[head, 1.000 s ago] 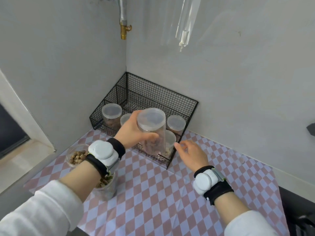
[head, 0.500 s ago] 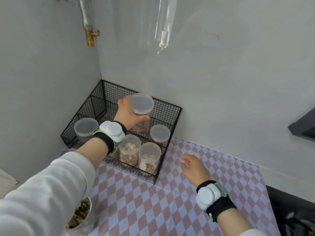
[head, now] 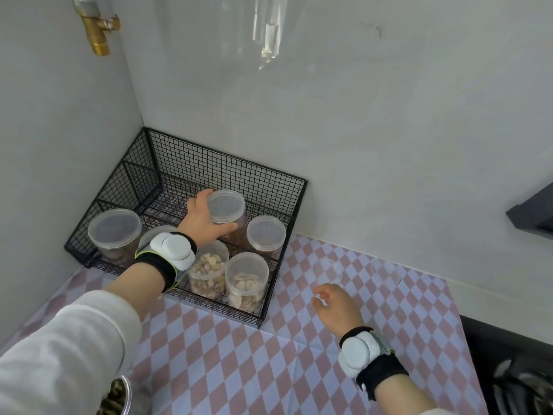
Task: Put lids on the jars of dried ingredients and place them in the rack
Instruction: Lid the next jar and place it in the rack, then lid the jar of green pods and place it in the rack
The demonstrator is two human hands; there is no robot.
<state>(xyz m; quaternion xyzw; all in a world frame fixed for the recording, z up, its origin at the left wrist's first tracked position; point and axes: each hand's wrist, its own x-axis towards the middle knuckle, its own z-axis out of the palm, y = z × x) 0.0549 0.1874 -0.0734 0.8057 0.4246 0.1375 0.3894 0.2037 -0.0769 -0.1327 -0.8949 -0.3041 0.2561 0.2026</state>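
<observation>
While the left hand (head: 203,223) grips a lidded jar (head: 226,215) inside the black wire rack (head: 227,172), the right hand (head: 338,307) rests loosely curled, holding nothing, on the checkered desk (head: 254,360).

Open rack (head: 270,172) back-left bay; lidded jars (head: 115,227) crowding front and right.

Soft, even daylight fills the scene, with only faint shadows beneath the wire rack (head: 227,178). Above the rack, a clear plastic piece (head: 266,31) catches mild glare. The wide lens bends walls outward from the rack, and the near sleeve (head: 59,354) blurs.
</observation>
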